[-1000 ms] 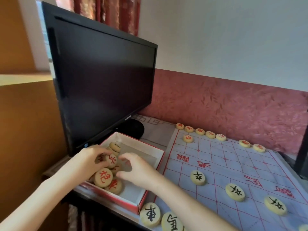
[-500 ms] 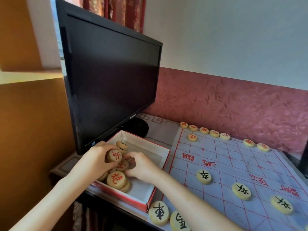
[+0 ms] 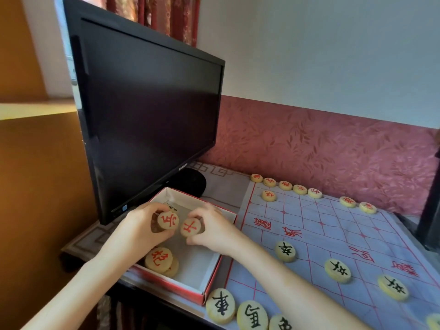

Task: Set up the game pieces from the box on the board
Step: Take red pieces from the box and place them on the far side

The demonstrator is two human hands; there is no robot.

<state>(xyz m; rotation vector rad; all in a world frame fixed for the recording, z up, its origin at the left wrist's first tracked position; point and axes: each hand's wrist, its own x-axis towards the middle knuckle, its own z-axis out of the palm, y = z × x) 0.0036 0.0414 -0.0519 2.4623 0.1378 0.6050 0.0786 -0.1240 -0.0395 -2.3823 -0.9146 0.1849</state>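
A dark monitor [image 3: 152, 115] stands before red curtains [image 3: 152, 13] and leaf-patterned pink wallpaper [image 3: 333, 153].

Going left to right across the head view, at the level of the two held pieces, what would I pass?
Orange wall → left-held red piece → right-held red piece → first black piece on the board → second black piece → third black piece.

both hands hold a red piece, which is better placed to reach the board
Probably the right. The right hand pinches its red piece nearest the board; the left hand, gripping another piece over the box, would have to cross it.
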